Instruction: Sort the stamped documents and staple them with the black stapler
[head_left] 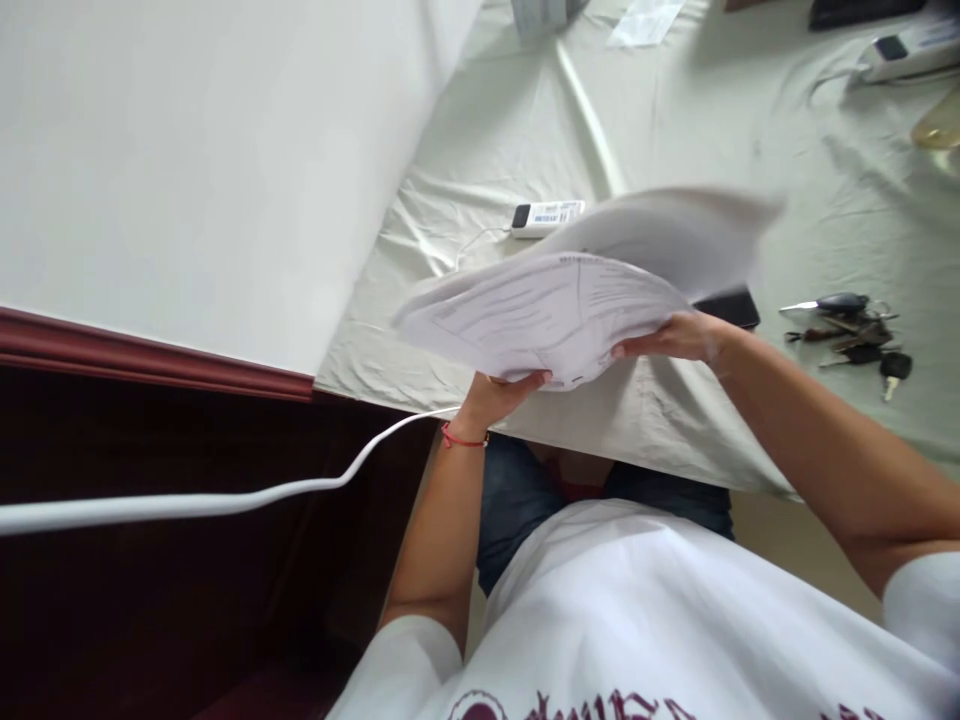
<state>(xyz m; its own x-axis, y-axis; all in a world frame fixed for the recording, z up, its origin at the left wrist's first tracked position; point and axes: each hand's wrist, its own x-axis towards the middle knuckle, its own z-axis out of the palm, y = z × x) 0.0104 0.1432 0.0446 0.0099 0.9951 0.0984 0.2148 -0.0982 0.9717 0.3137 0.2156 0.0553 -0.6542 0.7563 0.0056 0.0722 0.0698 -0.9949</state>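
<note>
A stack of printed papers (540, 310) is held up over the cloth-covered table, its top sheets fanned and blurred by motion. My left hand (502, 395) grips the near edge of the stack, thumb on top and the other fingers hidden underneath. Farther right, my right hand (671, 338) holds the lower right edge of the same papers, its thumb along the sheets. A dark flat object (731, 308) lies partly hidden behind the papers and my right hand.
A white power strip (547, 218) lies just beyond the papers. Several keys (859, 335) rest on the pale tablecloth (757, 400) at right. Another white device (911, 50) sits at the far right. A white cable (300, 490) crosses at left beside the white wall (187, 170).
</note>
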